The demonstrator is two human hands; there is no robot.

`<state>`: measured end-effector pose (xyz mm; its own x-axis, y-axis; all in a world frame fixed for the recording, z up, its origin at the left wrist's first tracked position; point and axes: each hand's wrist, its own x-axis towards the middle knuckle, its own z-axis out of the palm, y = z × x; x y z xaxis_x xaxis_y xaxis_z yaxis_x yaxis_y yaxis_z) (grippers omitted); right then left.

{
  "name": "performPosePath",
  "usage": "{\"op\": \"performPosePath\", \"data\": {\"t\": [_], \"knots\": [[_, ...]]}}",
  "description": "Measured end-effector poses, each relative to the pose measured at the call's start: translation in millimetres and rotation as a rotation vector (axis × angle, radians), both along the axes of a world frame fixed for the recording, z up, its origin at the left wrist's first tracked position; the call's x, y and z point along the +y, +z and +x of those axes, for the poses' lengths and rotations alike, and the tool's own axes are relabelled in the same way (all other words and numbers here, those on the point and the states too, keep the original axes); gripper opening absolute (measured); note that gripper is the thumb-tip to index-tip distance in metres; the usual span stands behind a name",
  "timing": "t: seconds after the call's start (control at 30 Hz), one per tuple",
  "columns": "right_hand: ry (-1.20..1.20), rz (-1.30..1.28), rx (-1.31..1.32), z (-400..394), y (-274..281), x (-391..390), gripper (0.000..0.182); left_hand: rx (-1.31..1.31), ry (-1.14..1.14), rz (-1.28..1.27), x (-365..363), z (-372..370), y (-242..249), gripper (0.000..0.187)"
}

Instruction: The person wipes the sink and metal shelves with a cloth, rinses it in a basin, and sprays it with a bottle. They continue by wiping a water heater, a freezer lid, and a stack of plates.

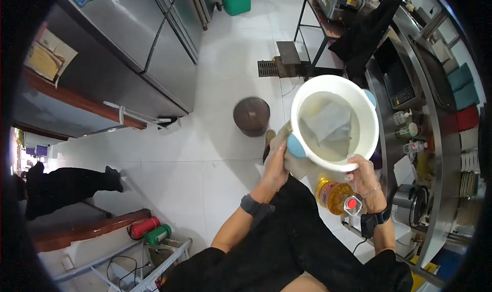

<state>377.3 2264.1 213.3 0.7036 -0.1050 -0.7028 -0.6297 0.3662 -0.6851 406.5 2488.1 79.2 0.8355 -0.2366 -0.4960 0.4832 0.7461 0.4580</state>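
A white basin (299,99) with blue side handles (295,146) is tilted in front of me, cloudy water inside it. A grey-white cloth (328,122) lies in the water. My right hand (365,178), in a clear plastic glove, has its thumb and fingers closed on the near right rim. At the near left side, my left hand (277,165) holds the basin beside a blue handle; its fingers are partly hidden, and something beige (297,165) shows below. Under the basin, close to my right hand, stands a bottle of yellow oil (332,195) with a red cap.
A brown round bin (251,116) stands on the white tiled floor. Steel cabinets (169,66) line the left. To the right, a steel counter (430,153) carries a microwave (394,74), bottles and a cooker (410,204). A metal rack (169,261) is at lower left.
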Motion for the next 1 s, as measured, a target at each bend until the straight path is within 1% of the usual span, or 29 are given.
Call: {"op": "performPosePath", "data": {"t": [0.07,0.13,0.27,0.3,0.33,0.4,0.47,0.53,0.63,0.73,0.87,0.93,1.0], "knots": [[-0.022,-0.002,0.005,23.5,0.2,3.5,0.018,0.04,-0.009,-0.007,0.5,24.9,5.1,0.049],[-0.018,-0.01,0.0,49.0,-10.4,-1.6,0.018,0.078,-0.041,-0.076,1.2,56.4,10.8,0.038],[-0.042,-0.023,0.026,110.1,-25.7,-18.4,0.018,0.111,-0.063,-0.024,-14.6,124.4,-10.5,0.04],[-0.042,-0.02,0.02,124.7,-32.9,-24.4,0.018,0.072,-0.073,-0.021,-17.6,142.8,-16.4,0.041],[-0.042,-0.018,0.023,142.4,-31.5,-21.4,0.018,0.039,-0.082,-0.017,-15.9,160.2,-12.8,0.042],[-0.08,-0.04,0.0,177.4,-28.0,-19.6,0.02,0.064,-0.084,-0.001,-19.9,192.8,-4.9,0.043],[-0.067,-0.058,-0.031,216.4,-32.6,-26.0,0.021,0.074,-0.077,0.017,-21.3,233.1,2.8,0.043],[-0.039,-0.1,-0.027,248.9,-29.0,-25.0,0.023,0.009,-0.062,-0.035,-21.2,262.7,4.3,0.042],[-0.024,-0.038,-0.035,303.0,-34.9,-31.5,0.024,0.007,-0.008,-0.017,-20.8,306.6,9.5,0.044],[-0.006,-0.04,-0.058,345.2,-29.1,-25.4,0.024,0.063,-0.004,0.022,-18.7,337.2,26.3,0.047],[0.058,-0.03,-0.061,401.8,-34.8,-15.5,0.026,0.066,0.01,-0.006,-3.8,383.8,20.4,0.048],[0.084,-0.026,-0.056,417.6,-42.7,-16.5,0.026,0.001,0.059,0.008,-2.5,396.2,14.1,0.047],[0.11,-0.026,-0.046,441.2,-45.4,-8.3,0.027,0.04,0.065,0.007,5.3,414.9,9.3,0.045]]}}
